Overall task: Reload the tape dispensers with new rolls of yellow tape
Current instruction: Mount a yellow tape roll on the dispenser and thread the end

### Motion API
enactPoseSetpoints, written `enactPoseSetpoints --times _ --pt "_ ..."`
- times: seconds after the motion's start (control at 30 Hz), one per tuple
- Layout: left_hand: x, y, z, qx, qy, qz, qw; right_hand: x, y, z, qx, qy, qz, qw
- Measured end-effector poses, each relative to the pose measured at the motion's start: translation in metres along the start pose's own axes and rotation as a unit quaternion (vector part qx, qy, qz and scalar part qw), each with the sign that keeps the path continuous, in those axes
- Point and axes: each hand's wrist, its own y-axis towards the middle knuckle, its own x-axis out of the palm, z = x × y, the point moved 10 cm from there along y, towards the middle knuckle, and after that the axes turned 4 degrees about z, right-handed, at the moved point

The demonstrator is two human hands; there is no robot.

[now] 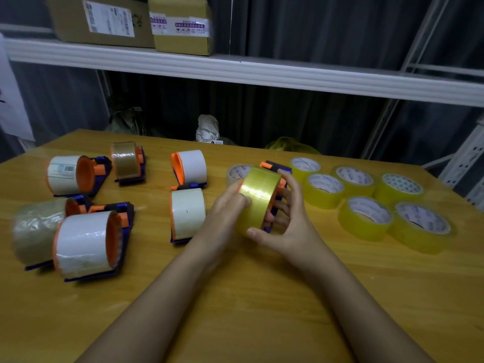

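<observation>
Yellow roll (258, 200) on a dispenser (275, 189), gripped between both hands above the counter (235, 297). Left hand (225, 205) fingers curled against it; right hand (285, 221) fingers wrapped round it.

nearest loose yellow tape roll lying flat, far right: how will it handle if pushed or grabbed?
The nearest flat-lying yellow tape roll rests on its face, so it probably slides rather than rolls. Its glossy wrap may be slippery. The open cardboard core looks rigid, offering a likely grip.

A packing or stockroom: labelled cardboard boxes (104, 20) on white metal shelving (262, 72), wooden worktable (248, 297) below.
</observation>
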Motion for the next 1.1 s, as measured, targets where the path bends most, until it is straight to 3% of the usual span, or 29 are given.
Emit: enactPoseSetpoints --times 0.13,0.37,0.6,0.77,0.97,1.1 --pt "-0.002 0.002 -0.002 -0.009 -0.029 0.007 1.0 -0.004 -0.001 -0.012 -0.064 -0.14 0.008 0.988" --pt "0.001 -0.001 0.004 0.026 -0.005 -0.009 1.0 0.004 -0.001 0.0 0.01 0.069 0.003 0.998" --pt "0.001 0.002 -0.003 0.031 -0.011 -0.032 0.999 -0.005 -0.002 -0.016 -0.069 -0.116 0.02 0.991" --pt "0.001 0.0 0.001 0.054 -0.008 -0.037 0.998 -0.006 -0.003 -0.016 -0.068 -0.104 0.021 0.992" --pt "0.003 -0.001 0.002 0.027 0.001 -0.021 0.999 -0.007 -0.003 -0.017 -0.076 -0.132 0.028 0.988" --pt "0.004 0.002 -0.008 -0.011 -0.039 -0.062 0.997 -0.009 0.0 -0.007 -0.037 -0.054 0.028 0.997"
